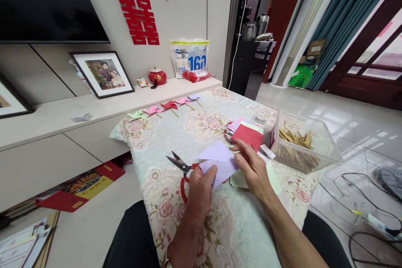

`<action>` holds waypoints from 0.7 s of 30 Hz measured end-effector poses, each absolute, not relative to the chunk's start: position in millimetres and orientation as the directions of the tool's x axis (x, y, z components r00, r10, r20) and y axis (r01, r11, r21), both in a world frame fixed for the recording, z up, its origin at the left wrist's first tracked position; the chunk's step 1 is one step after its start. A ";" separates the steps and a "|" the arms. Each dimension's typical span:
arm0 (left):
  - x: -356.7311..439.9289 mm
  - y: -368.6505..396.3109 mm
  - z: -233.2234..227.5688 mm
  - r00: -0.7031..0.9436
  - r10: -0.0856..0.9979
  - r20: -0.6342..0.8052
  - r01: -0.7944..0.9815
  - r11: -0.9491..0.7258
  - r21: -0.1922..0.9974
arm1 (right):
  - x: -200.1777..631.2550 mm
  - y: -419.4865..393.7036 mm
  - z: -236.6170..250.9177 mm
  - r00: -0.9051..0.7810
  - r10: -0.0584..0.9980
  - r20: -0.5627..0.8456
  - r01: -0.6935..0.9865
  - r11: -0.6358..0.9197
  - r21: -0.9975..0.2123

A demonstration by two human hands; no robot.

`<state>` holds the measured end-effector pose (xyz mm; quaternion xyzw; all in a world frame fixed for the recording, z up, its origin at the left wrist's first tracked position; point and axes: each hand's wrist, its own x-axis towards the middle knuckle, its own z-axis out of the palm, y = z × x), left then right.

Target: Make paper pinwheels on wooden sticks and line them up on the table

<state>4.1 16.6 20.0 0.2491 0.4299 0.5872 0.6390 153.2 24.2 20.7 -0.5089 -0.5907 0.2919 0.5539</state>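
Both hands hold a folded lilac paper sheet (220, 160) just above the floral tablecloth (188, 134). My left hand (201, 188) pinches its near left edge with thumb on top. My right hand (253, 167) grips its right side with the fingers curled over the fold. Red-handled scissors (184, 171) lie open on the cloth just left of my left hand. A stack of coloured paper squares (246, 133), red on top, sits just beyond my right hand.
A clear plastic box (301, 144) of wooden sticks stands at the right. Several finished paper pinwheels (169, 106) lie in a row at the table's far edge. A pale green sheet (273, 178) lies under my right wrist. Cables run over the floor at right.
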 end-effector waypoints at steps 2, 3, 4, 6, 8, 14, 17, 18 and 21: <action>4.3 15.5 20.0 0.044 0.972 -0.231 -0.539 0.218 0.814 | 150.7 25.5 18.7 0.100 0.959 0.264 0.136 0.249 -0.959; 4.2 15.2 19.8 0.082 0.971 -0.223 -0.544 0.231 0.806 | 149.4 26.2 18.0 0.086 0.972 0.219 0.057 0.214 -0.975; 3.9 15.2 19.7 0.091 0.971 -0.221 -0.549 0.234 0.802 | 148.0 26.9 17.5 0.075 0.981 0.176 -0.020 0.178 -0.984; 2.5 15.5 19.7 0.089 0.969 -0.230 -0.566 0.239 0.789 | 145.6 28.4 16.8 0.063 0.993 0.101 -0.154 0.110 -0.982; 0.6 15.7 20.2 0.084 0.967 -0.240 -0.615 0.240 0.751 | 142.9 29.7 16.0 0.095 0.994 0.059 -0.254 0.081 -0.964; 1.6 12.4 21.7 0.116 0.970 -0.212 -0.756 0.225 0.615 | 129.8 29.6 11.9 0.298 0.954 0.045 -0.337 0.149 -0.930; 6.9 10.3 20.6 0.095 0.977 -0.193 -0.744 0.199 0.638 | 123.5 27.2 11.8 0.288 0.955 0.071 -0.321 0.166 -0.933; 8.8 10.3 19.9 0.080 0.978 -0.195 -0.746 0.188 0.639 | 122.1 26.3 12.2 0.278 0.957 0.080 -0.313 0.169 -0.935; 13.4 12.0 17.5 0.028 0.979 -0.201 -0.757 0.152 0.636 | 120.5 24.1 14.4 0.256 0.962 0.094 -0.281 0.167 -0.945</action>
